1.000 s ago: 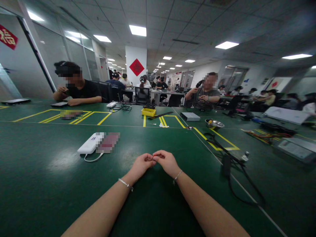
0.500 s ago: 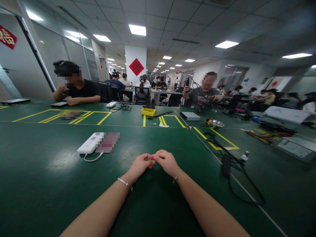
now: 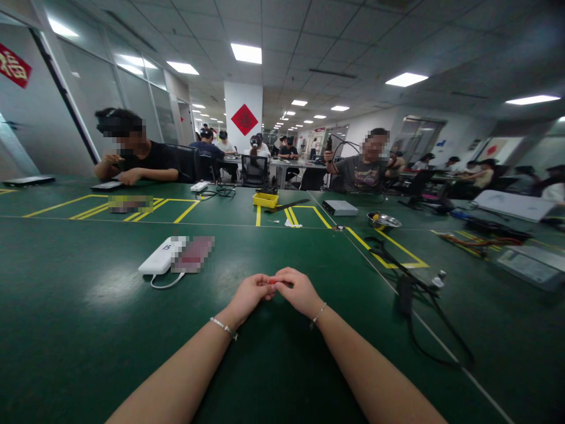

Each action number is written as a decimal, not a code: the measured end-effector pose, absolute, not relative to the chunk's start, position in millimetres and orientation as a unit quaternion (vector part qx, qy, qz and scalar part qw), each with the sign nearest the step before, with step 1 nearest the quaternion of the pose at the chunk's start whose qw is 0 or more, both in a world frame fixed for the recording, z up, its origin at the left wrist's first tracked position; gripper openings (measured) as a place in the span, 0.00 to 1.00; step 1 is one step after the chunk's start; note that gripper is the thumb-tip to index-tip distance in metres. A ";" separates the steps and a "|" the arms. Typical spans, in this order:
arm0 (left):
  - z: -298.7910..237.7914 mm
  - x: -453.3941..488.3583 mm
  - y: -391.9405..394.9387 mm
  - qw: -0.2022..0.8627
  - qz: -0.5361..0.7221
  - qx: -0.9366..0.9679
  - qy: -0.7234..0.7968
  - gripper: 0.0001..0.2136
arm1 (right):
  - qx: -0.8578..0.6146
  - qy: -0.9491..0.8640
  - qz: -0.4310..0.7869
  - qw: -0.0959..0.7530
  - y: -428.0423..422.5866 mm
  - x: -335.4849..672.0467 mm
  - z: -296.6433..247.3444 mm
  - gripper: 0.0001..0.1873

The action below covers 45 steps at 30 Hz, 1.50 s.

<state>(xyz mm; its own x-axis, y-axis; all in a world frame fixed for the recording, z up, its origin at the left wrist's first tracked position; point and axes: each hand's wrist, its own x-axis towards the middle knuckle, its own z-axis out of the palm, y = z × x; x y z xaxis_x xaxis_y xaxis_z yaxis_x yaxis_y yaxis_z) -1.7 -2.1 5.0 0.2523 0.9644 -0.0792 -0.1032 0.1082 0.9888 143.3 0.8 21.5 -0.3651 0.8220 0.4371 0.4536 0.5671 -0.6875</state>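
Both hands rest together on a green surface (image 3: pixel 88 330). The left hand (image 3: pixel 251 294) and right hand (image 3: pixel 300 290) have fingers closed, pinching a tiny red object (image 3: pixel 273 281) between them. A white power bank (image 3: pixel 159 257) lies nearby.

Out on the green table (image 3: pixel 88 306), white power bank (image 3: pixel 161 257) lying flat, marked 15, thin cable (image 3: pixel 165 285) looping from its near end. Further back, yellow tray (image 3: pixel 265 200) right at a yellow tape line (image 3: pixel 258 216), grey box (image 3: pixel 339 208) off to its right, then metal bowl (image 3: pixel 383 221) near the taped corner. Black cable (image 3: pixel 424 318) snaking down the right side toward the near edge. Coloured wires (image 3: pixel 477 240) and white slab (image 3: pixel 512 205) well off to the right. Across the table, person in black shirt (image 3: pixel 145 162) at far left, forearm resting on the top; person in grey shirt (image 3: pixel 364 171) further right, holding up a dark cord (image 3: pixel 339 144). Red diamond sign (image 3: pixel 244 119) on the white pillar (image 3: pixel 242 94) behind.
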 end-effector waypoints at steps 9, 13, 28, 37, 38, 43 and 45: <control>4.3 -3.6 -2.3 0.644 0.460 0.472 0.388 0.07 | -0.397 -0.837 0.115 0.358 -7.7 136.7 19.3 0.16; 1.4 -3.3 -1.5 0.635 0.454 0.485 0.394 0.08 | -0.413 -0.846 0.034 0.336 -8.5 135.3 18.5 0.08; 4.6 -2.1 -3.6 0.615 0.418 0.523 0.416 0.08 | -0.443 -0.846 -0.017 0.295 -8.1 141.2 17.5 0.07; 6.4 -0.8 -4.4 0.605 0.429 0.525 0.418 0.09 | -0.441 -0.853 -0.048 0.276 -7.4 140.9 16.7 0.08; 5.8 -0.7 -3.9 0.599 0.430 0.527 0.422 0.09 | -0.443 -0.852 -0.055 0.274 -7.5 140.5 16.8 0.08; 6.1 0.7 -3.6 0.572 0.422 0.538 0.454 0.09 | -0.447 -0.853 -0.078 0.257 -7.3 140.0 16.4 0.08; 7.8 1.2 -4.6 0.566 0.420 0.540 0.461 0.09 | -0.450 -0.852 -0.081 0.256 -6.8 140.4 15.6 0.08</control>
